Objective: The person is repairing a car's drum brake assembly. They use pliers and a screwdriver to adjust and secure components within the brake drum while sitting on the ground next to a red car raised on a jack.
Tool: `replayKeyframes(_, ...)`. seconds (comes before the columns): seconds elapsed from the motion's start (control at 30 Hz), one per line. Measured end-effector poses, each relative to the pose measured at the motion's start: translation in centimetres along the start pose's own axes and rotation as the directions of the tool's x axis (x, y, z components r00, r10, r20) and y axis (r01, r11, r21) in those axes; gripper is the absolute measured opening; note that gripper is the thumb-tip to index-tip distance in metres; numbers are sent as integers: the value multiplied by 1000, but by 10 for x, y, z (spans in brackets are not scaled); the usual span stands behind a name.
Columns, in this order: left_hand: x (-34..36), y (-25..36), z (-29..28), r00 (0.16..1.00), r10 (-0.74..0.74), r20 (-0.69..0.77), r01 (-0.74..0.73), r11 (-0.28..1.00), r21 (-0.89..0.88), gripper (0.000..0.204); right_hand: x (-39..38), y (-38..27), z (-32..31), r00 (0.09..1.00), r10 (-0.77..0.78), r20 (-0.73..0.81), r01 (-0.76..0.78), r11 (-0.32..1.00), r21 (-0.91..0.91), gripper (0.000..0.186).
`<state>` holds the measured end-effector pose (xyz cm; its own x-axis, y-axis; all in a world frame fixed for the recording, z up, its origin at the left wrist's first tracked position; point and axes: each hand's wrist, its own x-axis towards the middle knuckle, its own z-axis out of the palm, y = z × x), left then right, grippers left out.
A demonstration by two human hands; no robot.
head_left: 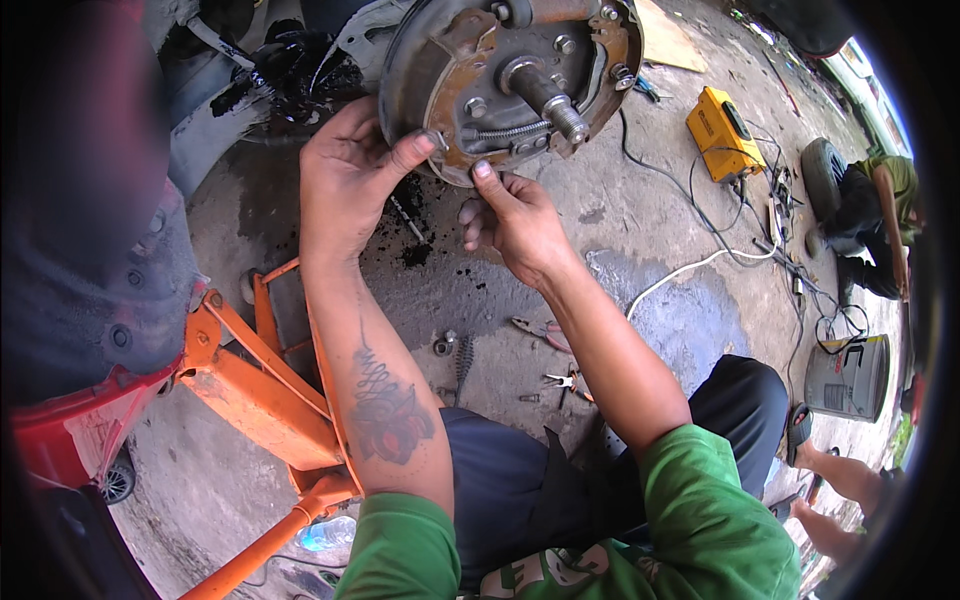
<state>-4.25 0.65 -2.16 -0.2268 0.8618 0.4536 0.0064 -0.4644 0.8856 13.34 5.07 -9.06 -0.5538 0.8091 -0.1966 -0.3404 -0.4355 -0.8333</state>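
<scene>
Drum brake assembly [487, 78] stands just above the fingers of both hands, its open face turned toward the person. The left hand [342, 180] appears clamped on the lower left rim, thumb across the front and fingertips hidden behind the plate. The right hand [520, 225] has its thumb tip against the bottom edge, right of the left thumb, with its fingers loosely curled below; whether they pinch anything I cannot tell. The step in hand seems to be close work by touch on the shoe's lower end, perhaps on a small metal piece [440, 140] at the left thumb tip. As I judge it, the next move calls for a firm hold on the rim from the left and fine, careful pressure from the right thumb. Above the left thumb, the curved brake shoe [455, 88] looks rust-brown and worn; just above the right thumb runs a coil spring [512, 131], apparently seated. Up and right of both thumbs, a greasy threaded spindle [548, 103] juts out from the grey plate, bolt heads around its base. Pliers [528, 327] lie on the ground below the right fingers.
</scene>
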Motion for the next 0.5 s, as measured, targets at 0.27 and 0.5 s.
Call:
replayKeyframes(0.27,2,1,0,1000,-6,-22,6,1000,18,42,-2,-7,6,1000,-5,3,5,1000,5,44)
replayKeyframes(0.5,3,4,2,1000,21,-7,-20,998,67,40,-2,-8,4,999,33,29,-34,998,47,42)
